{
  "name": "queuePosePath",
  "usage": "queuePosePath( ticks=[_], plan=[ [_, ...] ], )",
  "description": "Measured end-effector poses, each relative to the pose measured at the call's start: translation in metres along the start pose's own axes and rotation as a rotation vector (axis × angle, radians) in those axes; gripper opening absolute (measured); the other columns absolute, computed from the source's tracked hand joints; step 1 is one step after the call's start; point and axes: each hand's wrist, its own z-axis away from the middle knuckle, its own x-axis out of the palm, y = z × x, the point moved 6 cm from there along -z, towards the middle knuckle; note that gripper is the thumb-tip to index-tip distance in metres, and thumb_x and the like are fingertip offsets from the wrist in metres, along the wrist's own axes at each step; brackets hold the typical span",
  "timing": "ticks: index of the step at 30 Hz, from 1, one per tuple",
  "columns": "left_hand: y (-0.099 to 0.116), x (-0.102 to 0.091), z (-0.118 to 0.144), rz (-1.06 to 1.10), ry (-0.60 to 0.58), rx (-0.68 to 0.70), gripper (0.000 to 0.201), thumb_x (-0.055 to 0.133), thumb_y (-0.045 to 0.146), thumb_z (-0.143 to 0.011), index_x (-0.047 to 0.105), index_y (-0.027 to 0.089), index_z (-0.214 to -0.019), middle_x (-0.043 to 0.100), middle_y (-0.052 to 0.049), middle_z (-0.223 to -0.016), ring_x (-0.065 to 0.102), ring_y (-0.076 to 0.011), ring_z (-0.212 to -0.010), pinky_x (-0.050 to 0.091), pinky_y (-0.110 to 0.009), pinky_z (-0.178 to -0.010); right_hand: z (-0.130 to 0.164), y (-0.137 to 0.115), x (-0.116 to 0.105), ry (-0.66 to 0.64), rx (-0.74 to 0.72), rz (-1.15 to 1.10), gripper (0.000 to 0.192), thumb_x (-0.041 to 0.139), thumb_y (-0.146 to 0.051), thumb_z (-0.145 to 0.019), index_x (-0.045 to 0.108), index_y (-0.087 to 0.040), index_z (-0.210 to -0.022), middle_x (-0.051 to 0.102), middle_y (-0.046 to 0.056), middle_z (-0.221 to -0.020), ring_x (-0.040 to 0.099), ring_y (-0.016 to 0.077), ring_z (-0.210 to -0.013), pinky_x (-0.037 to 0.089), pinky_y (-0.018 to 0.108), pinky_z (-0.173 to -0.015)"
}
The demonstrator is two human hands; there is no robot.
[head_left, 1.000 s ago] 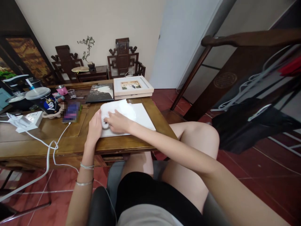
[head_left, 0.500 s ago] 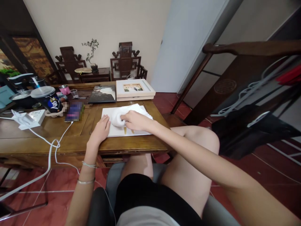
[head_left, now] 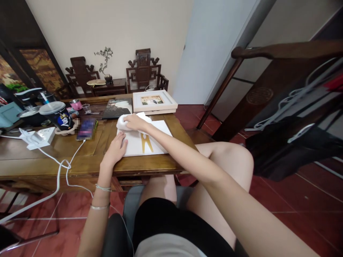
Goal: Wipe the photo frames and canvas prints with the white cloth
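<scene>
Right hand presses white cloth; left hand flat on board.

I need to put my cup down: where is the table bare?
Bare wood lies left of the left hand, between the white cable and the table edge. The far left is crowded: power strip, phone, printed cup. The right hand presses a white cloth on the white board.

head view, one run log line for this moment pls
right hand: pressing white cloth on white board | left hand: flat on board edge | wooden table
</scene>
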Motion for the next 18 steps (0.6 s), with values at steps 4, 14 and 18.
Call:
queuePosePath(
  ticks=[4,14,18],
  plan=[
    [-0.003,0.002,0.001,0.001,0.000,-0.006,0.047,0.040,0.032,-0.094,0.056,0.008,-0.131,0.047,-0.019,-0.150,0.039,-0.0275,-0.144,0.028,-0.045,-0.122,0.022,0.041,-0.019,0.027,0.072,-0.003,0.017,0.044,-0.006,-0.072,0.058,-0.016,-0.076,0.068,0.011,-0.092,0.052,0.0216,-0.083,0.035,0.028,-0.073],
    [-0.003,0.003,0.000,0.000,-0.008,0.000,0.046,0.039,0.030,-0.093,0.056,0.007,-0.130,0.048,-0.020,-0.149,0.039,-0.0289,-0.144,0.028,-0.048,-0.122,0.144,0.088,-0.038,0.108,0.125,-0.131,0.007,0.040,-0.016,-0.061,0.037,-0.023,-0.062,0.043,0.000,-0.061,0.043,0.0185,-0.064,0.028,0.031,-0.065],
    [-0.002,0.002,-0.001,-0.009,-0.018,-0.005,0.047,0.039,0.030,-0.093,0.056,0.007,-0.130,0.047,-0.021,-0.150,0.037,-0.0284,-0.145,0.027,-0.047,-0.122,0.193,0.055,-0.038,-0.042,0.046,-0.171,0.006,0.041,-0.017,-0.063,0.040,-0.022,-0.063,0.042,-0.002,-0.061,0.042,0.0172,-0.066,0.029,0.030,-0.067]
  ],
)
